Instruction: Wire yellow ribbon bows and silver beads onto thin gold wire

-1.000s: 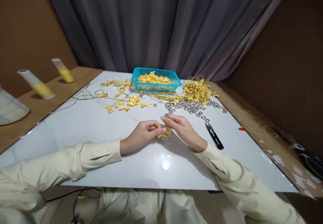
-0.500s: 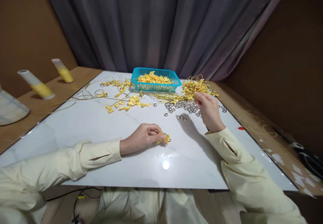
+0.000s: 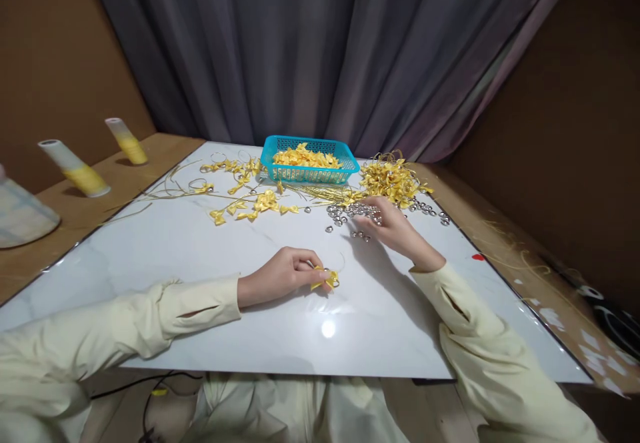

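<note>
My left hand (image 3: pixel 283 273) rests on the white table (image 3: pixel 190 250) near its middle, fingers pinched on a small yellow ribbon bow (image 3: pixel 326 278). My right hand (image 3: pixel 393 228) reaches over the scatter of small silver bells (image 3: pixel 355 212), fingertips down among them; I cannot make out anything gripped. Beyond the bells lies a heap of yellow bows with gold loops (image 3: pixel 391 179). A blue basket (image 3: pixel 310 158) full of yellow ribbon pieces stands at the far middle.
Loose yellow bows (image 3: pixel 253 204) and gold cord strands (image 3: pixel 165 193) spread over the far left of the table. Two thread cones (image 3: pixel 75 166) lean on the wooden ledge at left. A grey curtain hangs behind. A red spot (image 3: pixel 479 256) marks the table's right edge.
My right hand left the bow, reached out to the heap of yellow bows, then drew back onto the silver bells. My left hand stayed put, holding the bow. The black snips are now hidden.
</note>
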The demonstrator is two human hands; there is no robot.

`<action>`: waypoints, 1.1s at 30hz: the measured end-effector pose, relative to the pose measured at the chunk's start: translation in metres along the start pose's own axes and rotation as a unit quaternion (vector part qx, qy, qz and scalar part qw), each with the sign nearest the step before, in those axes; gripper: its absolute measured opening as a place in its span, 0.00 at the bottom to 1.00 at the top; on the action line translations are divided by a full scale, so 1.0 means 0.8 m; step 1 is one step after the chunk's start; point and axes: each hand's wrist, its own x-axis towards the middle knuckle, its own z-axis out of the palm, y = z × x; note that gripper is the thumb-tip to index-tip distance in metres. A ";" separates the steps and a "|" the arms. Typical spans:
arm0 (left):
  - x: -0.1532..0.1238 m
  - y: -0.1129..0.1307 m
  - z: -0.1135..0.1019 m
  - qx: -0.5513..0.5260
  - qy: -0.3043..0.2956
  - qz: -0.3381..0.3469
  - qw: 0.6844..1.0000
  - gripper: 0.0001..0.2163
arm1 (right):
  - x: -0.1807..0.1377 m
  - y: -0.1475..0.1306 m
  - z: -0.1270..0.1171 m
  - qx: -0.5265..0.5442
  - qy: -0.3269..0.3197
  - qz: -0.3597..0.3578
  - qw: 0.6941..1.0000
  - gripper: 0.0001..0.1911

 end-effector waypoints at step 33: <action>-0.001 0.007 -0.004 0.036 -0.041 0.005 0.999 0.10 | -0.038 -0.051 0.048 -0.070 -0.183 -0.131 0.972 0.08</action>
